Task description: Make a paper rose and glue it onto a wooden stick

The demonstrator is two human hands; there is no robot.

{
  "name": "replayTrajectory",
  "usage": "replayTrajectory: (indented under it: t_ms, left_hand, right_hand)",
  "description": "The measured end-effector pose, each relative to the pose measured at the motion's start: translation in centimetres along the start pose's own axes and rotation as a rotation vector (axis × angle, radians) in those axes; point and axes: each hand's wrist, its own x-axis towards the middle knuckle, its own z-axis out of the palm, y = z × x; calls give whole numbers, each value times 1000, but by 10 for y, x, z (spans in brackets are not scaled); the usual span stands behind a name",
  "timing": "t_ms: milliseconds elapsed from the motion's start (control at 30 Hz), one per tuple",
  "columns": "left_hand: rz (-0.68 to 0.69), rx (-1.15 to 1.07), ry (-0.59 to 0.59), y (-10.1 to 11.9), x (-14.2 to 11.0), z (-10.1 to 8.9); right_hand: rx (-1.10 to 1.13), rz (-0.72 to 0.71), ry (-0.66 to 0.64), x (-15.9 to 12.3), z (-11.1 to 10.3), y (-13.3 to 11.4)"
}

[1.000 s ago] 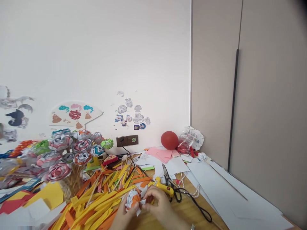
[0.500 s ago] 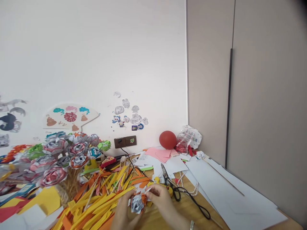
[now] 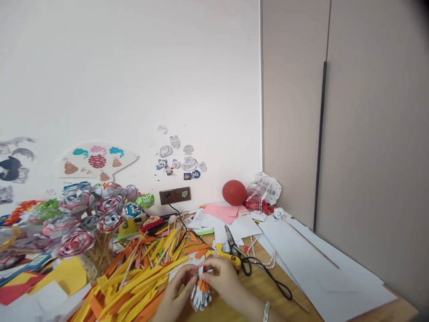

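I watched both hands meet low in the view, just in front of the person. The left hand (image 3: 174,293) came in from the lower left and the right hand (image 3: 223,279) from the lower right, and between them they held a small paper flower (image 3: 201,295) of white, grey and orange strips. The left grip was closed about the flower's left side, fingers curled round it; the right grip pinched its top, thumb and fingertips pressed together on the orange part. A beaded bracelet (image 3: 266,311) sat on the right wrist.

The flower hung just above the wooden tabletop (image 3: 261,290), at the near edge of a heap of yellow and orange paper strips (image 3: 140,277) that spread away to the left. Just behind the right hand lay a yellow glue gun (image 3: 229,257), with black-handled scissors (image 3: 234,243) beside it and a black cord (image 3: 275,286) trailing toward the right. A string of white beads (image 3: 264,259) lay near the scissors.

Further left stood a bunch of finished paper roses (image 3: 94,214) on wooden sticks. At the back against the wall I saw a red balloon (image 3: 233,192), a crumpled plastic bag (image 3: 264,190), pink paper sheets (image 3: 223,211) and a dark wall socket (image 3: 174,196). Large white sheets (image 3: 318,273) covered the right part of the tabletop, with a thin wooden stick (image 3: 310,243) lying across them.
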Motion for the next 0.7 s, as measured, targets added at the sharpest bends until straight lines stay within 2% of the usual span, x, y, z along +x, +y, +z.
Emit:
replayTrajectory:
  t_ms: [133,333,533,700]
  left_hand:
    - [-12,-8,-44,3,2,-1]
    - [-26,-76,-43,1,1,-3]
    - [-148,-194,-144,-21,3,-1]
    - [-235,-176,-228,-29,5,-4]
  right_hand:
    - [-93,-10,34,-3,1,-2]
    - [-117,23,66,0,2,3]
    - [13,164,-69,2,4,10]
    - [-10,250,-120,0,4,18]
